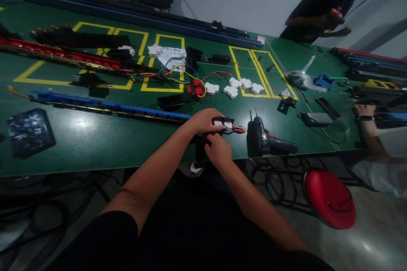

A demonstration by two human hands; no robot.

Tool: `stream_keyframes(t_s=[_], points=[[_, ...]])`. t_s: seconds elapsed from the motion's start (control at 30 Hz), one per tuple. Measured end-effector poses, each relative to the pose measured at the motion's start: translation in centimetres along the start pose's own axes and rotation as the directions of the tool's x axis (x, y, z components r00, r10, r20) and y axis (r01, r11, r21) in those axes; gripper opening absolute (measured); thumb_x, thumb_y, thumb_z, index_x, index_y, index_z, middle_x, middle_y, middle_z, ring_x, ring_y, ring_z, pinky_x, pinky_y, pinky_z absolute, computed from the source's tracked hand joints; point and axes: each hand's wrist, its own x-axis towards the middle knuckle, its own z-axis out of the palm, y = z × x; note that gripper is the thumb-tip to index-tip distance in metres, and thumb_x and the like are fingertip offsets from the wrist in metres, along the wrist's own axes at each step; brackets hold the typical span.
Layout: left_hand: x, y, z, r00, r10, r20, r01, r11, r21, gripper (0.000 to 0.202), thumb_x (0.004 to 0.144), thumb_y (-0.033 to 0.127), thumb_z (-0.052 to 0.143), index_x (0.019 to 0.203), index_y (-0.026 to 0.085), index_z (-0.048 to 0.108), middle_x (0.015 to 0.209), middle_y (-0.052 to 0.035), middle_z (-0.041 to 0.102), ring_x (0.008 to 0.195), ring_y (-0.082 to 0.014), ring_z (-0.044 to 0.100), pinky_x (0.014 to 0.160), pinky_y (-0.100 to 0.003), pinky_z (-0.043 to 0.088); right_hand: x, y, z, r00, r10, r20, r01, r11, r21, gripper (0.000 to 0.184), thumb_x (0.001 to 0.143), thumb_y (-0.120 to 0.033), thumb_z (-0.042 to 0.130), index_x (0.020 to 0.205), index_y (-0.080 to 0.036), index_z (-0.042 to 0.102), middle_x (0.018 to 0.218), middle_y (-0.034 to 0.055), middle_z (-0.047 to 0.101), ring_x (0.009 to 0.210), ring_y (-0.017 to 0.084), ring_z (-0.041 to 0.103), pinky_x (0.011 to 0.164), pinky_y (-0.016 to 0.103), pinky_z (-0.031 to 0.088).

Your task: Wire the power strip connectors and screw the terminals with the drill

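My left hand grips the end of a long blue and black power strip that lies across the green table. At that end sits a black end piece with white parts and red and yellow wires. My right hand is just below it at the table's front edge, fingers closed on the underside of the same end piece.
A cordless drill lies right of my hands. Beyond are white connectors, a red part, loose wires and a red strip. A red stool stands below right. Another person's arm rests at right; others stand behind.
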Motion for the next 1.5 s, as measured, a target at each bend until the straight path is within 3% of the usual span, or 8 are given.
stream_keyframes(t_s=[0.2,0.37,0.5,0.6,0.7,0.8,0.93,1.5], points=[[-0.1,-0.4,0.2,0.999,0.044,-0.028,-0.045,0.999,-0.031,0.04,0.087,0.045,0.082,0.125,0.031,0.081,0.117,-0.0066,0.079,0.113,-0.0289,0.072,0.102,-0.041,0.055,0.0,0.5,-0.1,0.999,-0.048,0.015,0.047,0.996,0.073,0.019,0.102,-0.028,0.056,0.117,-0.026,0.069,0.129,0.0099,0.071,0.109,0.027,0.07,0.089,0.04,0.056],[-0.1,-0.7,0.5,0.999,0.044,-0.03,-0.045,0.998,-0.037,0.041,0.088,0.047,0.08,0.127,0.032,0.08,0.119,-0.0069,0.079,0.114,-0.0283,0.072,0.103,-0.041,0.055,-1.4,2.3,-1.2,0.985,-0.164,-0.053,0.172,0.917,0.361,0.014,0.106,-0.037,0.055,0.109,-0.028,0.066,0.117,0.0061,0.073,0.113,0.024,0.068,0.1,0.039,0.055],[-0.2,-0.3,0.5,0.998,0.025,-0.052,-0.026,0.999,-0.021,0.039,0.086,0.047,0.081,0.122,0.031,0.081,0.116,-0.0075,0.079,0.112,-0.0292,0.073,0.101,-0.04,0.055,-3.0,4.8,-2.3,0.988,0.018,-0.152,0.065,0.85,0.523,0.018,0.104,-0.044,0.058,0.1,-0.028,0.065,0.101,0.0052,0.072,0.098,0.024,0.07,0.092,0.04,0.058],[-0.2,0.2,0.6,0.998,-0.014,-0.058,0.015,1.0,0.012,0.038,0.085,0.047,0.081,0.118,0.029,0.081,0.112,-0.0081,0.079,0.111,-0.0307,0.073,0.1,-0.04,0.055,-3.1,6.3,-2.9,0.977,0.168,-0.13,-0.032,0.721,0.692,0.025,0.103,-0.051,0.061,0.103,-0.026,0.065,0.095,0.0038,0.073,0.08,0.021,0.07,0.078,0.036,0.059],[-0.3,0.4,0.6,0.998,-0.037,-0.049,0.039,0.998,0.052,0.039,0.086,0.049,0.079,0.119,0.027,0.08,0.112,-0.0092,0.079,0.112,-0.0316,0.072,0.1,-0.04,0.055,-2.3,7.0,-3.4,0.962,0.226,-0.155,-0.028,0.642,0.766,0.029,0.099,-0.052,0.067,0.107,-0.024,0.068,0.101,0.0053,0.076,0.085,0.021,0.073,0.081,0.035,0.06],[-0.2,0.5,0.4,1.0,-0.027,-0.008,0.028,0.994,0.106,0.042,0.09,0.051,0.074,0.123,0.026,0.077,0.117,-0.01,0.078,0.114,-0.0314,0.071,0.1,-0.041,0.055,-1.0,7.3,-4.1,0.939,0.21,-0.274,0.035,0.732,0.681,0.027,0.098,-0.049,0.069,0.106,-0.024,0.072,0.104,0.0058,0.078,0.093,0.022,0.074,0.09,0.037,0.059],[-0.1,0.7,0.2,0.999,-0.031,0.041,0.024,0.987,0.159,0.043,0.092,0.052,0.07,0.126,0.026,0.074,0.122,-0.0091,0.077,0.117,-0.0304,0.07,0.101,-0.042,0.055,0.9,7.2,-4.6,0.893,0.058,-0.446,0.176,0.868,0.465,0.017,0.1,-0.04,0.068,0.098,-0.024,0.074,0.1,0.0058,0.073,0.097,0.022,0.068,0.091,0.038,0.055],[0.0,0.4,0.1,0.997,-0.029,0.07,0.017,0.985,0.17,0.044,0.091,0.05,0.066,0.126,0.024,0.072,0.121,-0.01,0.076,0.118,-0.0303,0.069,0.102,-0.041,0.054,2.3,6.8,-2.7,0.856,-0.021,-0.516,0.238,0.902,0.359,0.008,0.102,-0.029,0.067,0.1,-0.025,0.074,0.102,0.0062,0.07,0.102,0.023,0.065,0.09,0.04,0.053]])
